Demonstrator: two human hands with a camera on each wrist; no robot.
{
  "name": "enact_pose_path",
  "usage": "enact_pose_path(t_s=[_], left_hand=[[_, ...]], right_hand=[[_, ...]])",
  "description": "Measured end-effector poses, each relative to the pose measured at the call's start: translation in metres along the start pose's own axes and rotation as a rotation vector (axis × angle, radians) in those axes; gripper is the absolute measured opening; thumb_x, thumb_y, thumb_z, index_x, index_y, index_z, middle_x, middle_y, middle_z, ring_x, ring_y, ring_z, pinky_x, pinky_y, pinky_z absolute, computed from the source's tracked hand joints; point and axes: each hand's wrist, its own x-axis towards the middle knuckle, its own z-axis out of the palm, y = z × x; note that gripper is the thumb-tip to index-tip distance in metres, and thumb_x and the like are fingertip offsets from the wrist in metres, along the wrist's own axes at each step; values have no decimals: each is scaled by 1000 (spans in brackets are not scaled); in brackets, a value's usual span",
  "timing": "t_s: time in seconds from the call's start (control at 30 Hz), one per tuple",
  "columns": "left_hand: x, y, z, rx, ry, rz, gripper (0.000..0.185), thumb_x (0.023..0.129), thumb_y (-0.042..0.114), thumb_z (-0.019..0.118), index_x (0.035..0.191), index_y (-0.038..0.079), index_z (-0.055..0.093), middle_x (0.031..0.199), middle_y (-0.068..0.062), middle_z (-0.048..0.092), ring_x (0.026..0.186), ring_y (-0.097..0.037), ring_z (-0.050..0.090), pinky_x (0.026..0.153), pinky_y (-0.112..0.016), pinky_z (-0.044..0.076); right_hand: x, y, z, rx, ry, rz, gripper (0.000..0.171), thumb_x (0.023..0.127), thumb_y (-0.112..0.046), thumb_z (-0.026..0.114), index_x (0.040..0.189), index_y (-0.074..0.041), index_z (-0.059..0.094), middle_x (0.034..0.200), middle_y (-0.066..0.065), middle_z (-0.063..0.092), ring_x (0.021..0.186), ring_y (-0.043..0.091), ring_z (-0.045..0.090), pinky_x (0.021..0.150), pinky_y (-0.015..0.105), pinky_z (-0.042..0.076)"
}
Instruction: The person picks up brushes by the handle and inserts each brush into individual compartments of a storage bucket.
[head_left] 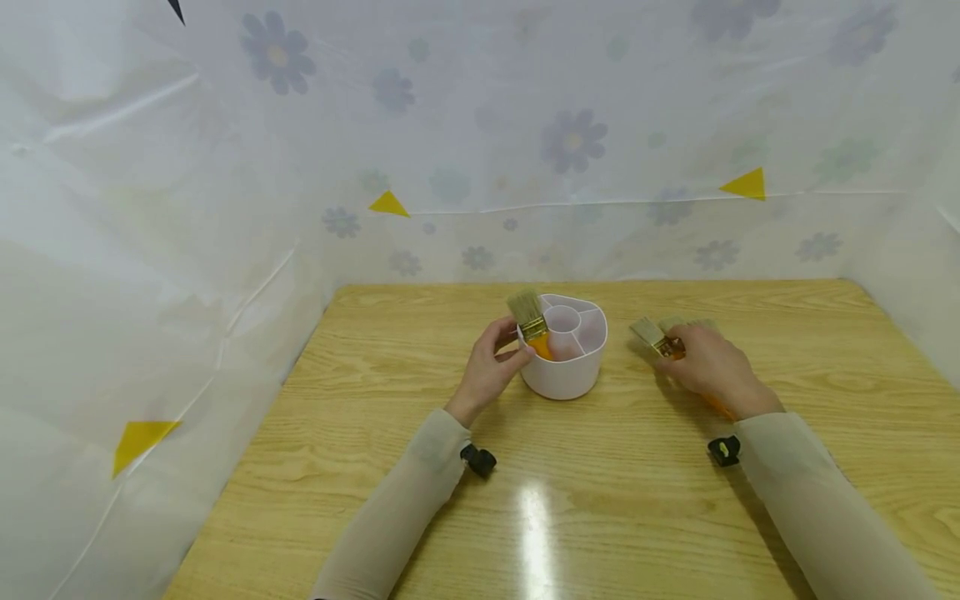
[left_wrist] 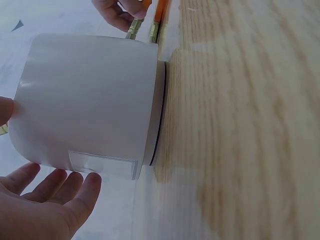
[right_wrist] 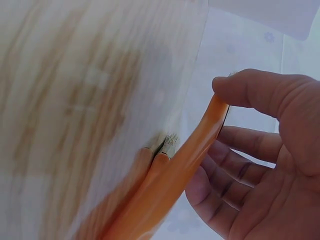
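Observation:
A white round caddy (head_left: 561,382) with several compartments stands upright on the table. One paintbrush (head_left: 528,317) leans in its left compartment, bristles up, with part of its orange handle showing. My left hand (head_left: 489,371) holds the caddy's left side, thumb near the rim; the left wrist view shows its fingertips (left_wrist: 90,187) against the outer wall. To the right, my right hand (head_left: 708,362) pinches a paintbrush (head_left: 649,335) between thumb and fingers. Its orange handle (right_wrist: 170,180) slants down in the right wrist view. Other brushes (head_left: 703,323) lie beneath and behind that hand, partly hidden.
The wood-grain table (head_left: 600,500) meets a pale flowered sheet (head_left: 480,142) at the back, and similar sheeting stands on both sides. Yellow triangular markers (head_left: 746,185) are stuck on the sheeting. A dark strap buckle (head_left: 478,460) hangs by each wrist.

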Motion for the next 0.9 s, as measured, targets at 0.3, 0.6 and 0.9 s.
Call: enact_pose_path(t_s=[0.3,0.6,0.9], left_hand=[[0,0,0,18,5,-1,56,93,9,62,140,-5,38,139,-23,43,128,-36,43,103,-46,40],[0,0,0,29,16,-2,54,93,10,62,140,-5,40,139,-22,44,128,-35,44,102,-43,42],[1,0,-1,21,21,-18,52,93,10,61,139,-3,41,140,-20,45,128,-34,44,102,-42,42]], right_hand=[[-2,-1,-1,25,19,-6,51,88,-32,67,123,4,56,113,25,56,99,39,56,73,54,48],[-4,-1,-1,32,43,-4,53,87,-34,68,124,2,56,113,24,55,97,38,56,72,54,47],[-5,-1,-1,44,75,-19,50,87,-31,67,125,0,56,109,20,56,94,36,57,69,51,47]])
